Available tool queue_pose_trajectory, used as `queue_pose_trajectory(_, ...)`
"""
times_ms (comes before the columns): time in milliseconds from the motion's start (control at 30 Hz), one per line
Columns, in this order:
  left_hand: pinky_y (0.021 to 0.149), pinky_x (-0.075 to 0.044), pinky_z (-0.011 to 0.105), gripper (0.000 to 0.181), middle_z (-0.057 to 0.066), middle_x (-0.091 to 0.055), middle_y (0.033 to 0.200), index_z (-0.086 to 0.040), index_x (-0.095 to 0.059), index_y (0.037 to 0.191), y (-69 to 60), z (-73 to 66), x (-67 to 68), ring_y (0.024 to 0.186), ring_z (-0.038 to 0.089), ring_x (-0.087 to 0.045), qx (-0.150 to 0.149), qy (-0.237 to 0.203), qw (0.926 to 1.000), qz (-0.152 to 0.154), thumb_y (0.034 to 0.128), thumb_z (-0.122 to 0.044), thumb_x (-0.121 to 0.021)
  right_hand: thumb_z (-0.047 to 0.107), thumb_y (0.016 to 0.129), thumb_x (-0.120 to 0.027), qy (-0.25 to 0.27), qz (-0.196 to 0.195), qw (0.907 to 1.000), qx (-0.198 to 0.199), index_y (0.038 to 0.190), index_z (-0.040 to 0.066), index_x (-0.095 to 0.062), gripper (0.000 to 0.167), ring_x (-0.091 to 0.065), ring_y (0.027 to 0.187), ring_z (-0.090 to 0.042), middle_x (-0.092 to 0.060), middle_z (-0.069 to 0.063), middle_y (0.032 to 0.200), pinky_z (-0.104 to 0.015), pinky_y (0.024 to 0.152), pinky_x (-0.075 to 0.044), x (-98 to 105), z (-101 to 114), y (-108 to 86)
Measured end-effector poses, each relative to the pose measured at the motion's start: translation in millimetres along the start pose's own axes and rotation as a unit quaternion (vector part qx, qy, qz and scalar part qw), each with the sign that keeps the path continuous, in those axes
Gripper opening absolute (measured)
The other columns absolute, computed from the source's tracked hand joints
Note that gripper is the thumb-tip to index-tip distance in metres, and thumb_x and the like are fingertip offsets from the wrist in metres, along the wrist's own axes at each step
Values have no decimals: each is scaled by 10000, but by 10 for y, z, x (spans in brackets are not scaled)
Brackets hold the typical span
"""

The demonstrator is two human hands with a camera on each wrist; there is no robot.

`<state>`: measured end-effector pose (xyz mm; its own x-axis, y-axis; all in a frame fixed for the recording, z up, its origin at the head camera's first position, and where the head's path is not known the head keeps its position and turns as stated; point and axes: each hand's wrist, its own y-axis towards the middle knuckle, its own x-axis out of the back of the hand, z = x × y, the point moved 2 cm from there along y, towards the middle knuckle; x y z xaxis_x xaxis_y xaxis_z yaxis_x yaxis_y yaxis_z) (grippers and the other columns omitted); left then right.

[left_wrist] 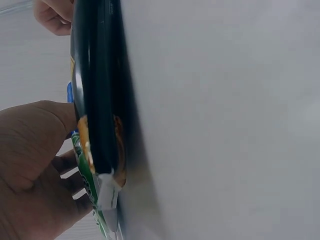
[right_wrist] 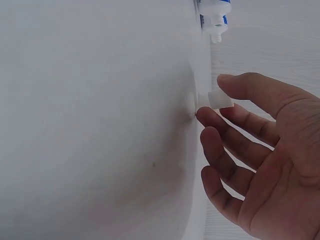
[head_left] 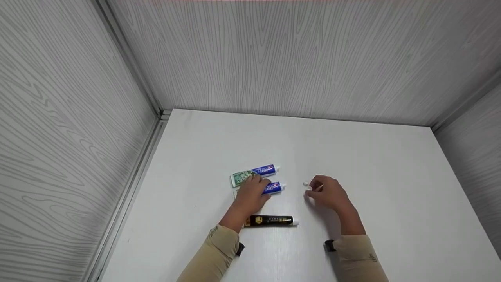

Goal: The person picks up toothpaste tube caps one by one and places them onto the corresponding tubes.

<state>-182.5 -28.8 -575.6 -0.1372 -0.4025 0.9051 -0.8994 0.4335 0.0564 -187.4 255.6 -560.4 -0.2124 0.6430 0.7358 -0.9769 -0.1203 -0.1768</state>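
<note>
In the head view my left hand (head_left: 250,194) lies over a blue-and-green toothpaste tube (head_left: 273,188), thumb on its near side and fingers across to its far side. Just beyond lies another blue-and-green toothpaste tube (head_left: 264,170). Their bare white nozzles (right_wrist: 216,38) show in the right wrist view. A black toothpaste tube (head_left: 274,221) with a white end lies nearer me, and it covers part of the left hand's work in the left wrist view. My right hand (head_left: 327,192) pinches a small white ridged cap (right_wrist: 221,99) at the tabletop. A second white cap (head_left: 306,183) sits beside its fingertips.
Everything lies on a white tabletop (head_left: 372,168). Grey wood-grain panels stand along the back (head_left: 274,58), the left (head_left: 70,137) and the right. Black bands (head_left: 329,245) sit at both sleeve cuffs.
</note>
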Motion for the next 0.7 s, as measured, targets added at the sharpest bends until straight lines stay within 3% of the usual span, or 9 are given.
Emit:
queue_pose_trajectory(333,922,-530,434,423,76,-640,1199,-166,-675,1418,-68,-23,31,1054,227,-594,-170,-86,9998,-18,1019,-289,-740,235,938,-795,255,-135,9996,72,1067,149,-743,164,-656,859,-195,-741,-34,1057,-333,689,-510,2,4,-103)
queue_pose_trajectory(700,934,-515,408,436,36,-626,1164,-199,-659,1437,-165,-42,58,1033,187,-601,-293,-377,9987,-193,1024,-320,-732,220,966,-792,409,-317,9966,644,1133,97,-764,209,-671,888,-176,-748,-24,1083,-353,763,-521,-3,119,-212)
